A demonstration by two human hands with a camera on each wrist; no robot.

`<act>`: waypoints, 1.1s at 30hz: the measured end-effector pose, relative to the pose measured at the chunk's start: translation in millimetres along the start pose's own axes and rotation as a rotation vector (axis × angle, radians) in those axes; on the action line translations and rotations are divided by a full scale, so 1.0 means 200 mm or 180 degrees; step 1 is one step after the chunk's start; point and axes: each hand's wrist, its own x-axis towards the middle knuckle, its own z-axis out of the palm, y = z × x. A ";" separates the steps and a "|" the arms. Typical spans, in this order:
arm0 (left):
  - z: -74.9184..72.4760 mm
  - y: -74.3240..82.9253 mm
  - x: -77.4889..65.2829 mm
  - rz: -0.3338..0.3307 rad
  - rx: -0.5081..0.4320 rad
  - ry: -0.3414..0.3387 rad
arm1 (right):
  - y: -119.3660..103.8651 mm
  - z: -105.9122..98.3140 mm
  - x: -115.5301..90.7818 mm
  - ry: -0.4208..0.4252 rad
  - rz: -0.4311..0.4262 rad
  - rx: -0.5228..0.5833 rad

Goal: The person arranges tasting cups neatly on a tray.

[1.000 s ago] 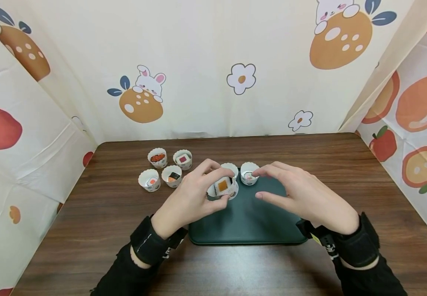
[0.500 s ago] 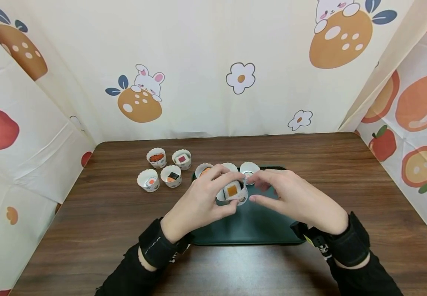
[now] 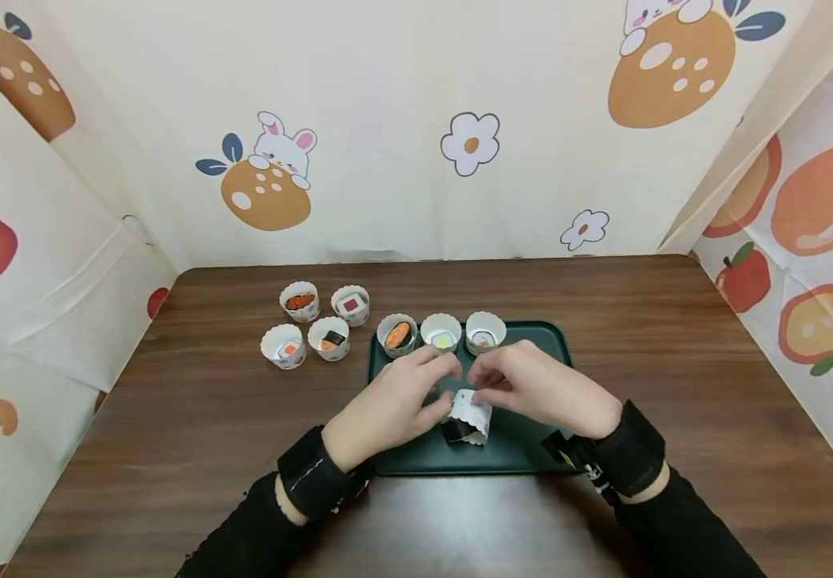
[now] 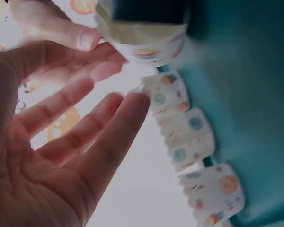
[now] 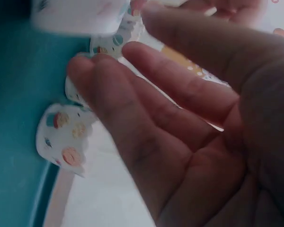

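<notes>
A white paper cup (image 3: 473, 411) is tipped over the green tray (image 3: 424, 461), its scalloped mouth turned toward me. From that mouth shows a dark-wrapped sushi piece (image 3: 457, 431). My left hand (image 3: 392, 401) is just left of the cup, fingers spread and loosely bent. On the other side is my right hand (image 3: 542, 388), its thumb at the cup's edge; the right wrist view shows its fingers (image 5: 113, 94) extended, with no clear grip. In the left wrist view the cup (image 4: 151, 52) looks large and close above the left fingers. Whether it rests on the tray is unclear.
Along the tray's back edge stand a cup with orange-topped sushi (image 3: 397, 335), a cup with something pale green (image 3: 441, 331) and another cup (image 3: 485, 331). Several more sushi cups, among them one with red topping (image 3: 299, 301), stand on the wooden table (image 3: 207, 385) left of the tray.
The cup that my left hand held mouth-up has come nearer over the tray and tipped onto its side. The left fingers have loosened from it, and my right hand has moved in beside it.
</notes>
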 end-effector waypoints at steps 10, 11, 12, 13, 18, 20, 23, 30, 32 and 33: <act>-0.04 0.03 0.00 -0.0216 0.0003 -0.0710 | -0.03 0.04 -0.01 -0.0365 0.0351 -0.0068; -0.03 0.03 0.00 -0.0215 0.0001 -0.0733 | -0.03 0.05 -0.01 -0.0386 0.0362 -0.0067; -0.03 0.03 0.01 -0.0215 0.0007 -0.0737 | -0.03 0.06 0.00 -0.0396 0.0361 -0.0058; -0.02 0.03 0.01 -0.0210 -0.0004 -0.0725 | -0.03 0.06 0.00 -0.0401 0.0349 -0.0054; -0.03 0.04 0.00 -0.0138 -0.0057 -0.0478 | 0.02 0.06 0.00 -0.0361 0.0173 0.0218; -0.05 0.04 0.00 -0.0121 -0.0109 -0.0383 | 0.04 0.03 0.00 -0.0337 0.0117 0.0310; -0.07 0.04 -0.01 -0.0111 -0.0216 -0.0320 | 0.08 -0.02 -0.02 -0.0255 0.0115 0.0322; -0.06 0.05 0.00 -0.0225 -0.0208 -0.0189 | 0.12 -0.11 -0.05 -0.0126 0.0215 0.0757; -0.05 0.05 0.01 -0.0231 -0.0166 -0.0060 | 0.12 -0.12 -0.05 -0.0137 0.0263 0.1008; -0.04 0.05 0.01 -0.0246 -0.0189 0.0001 | 0.11 -0.12 -0.05 -0.0151 0.0273 0.1138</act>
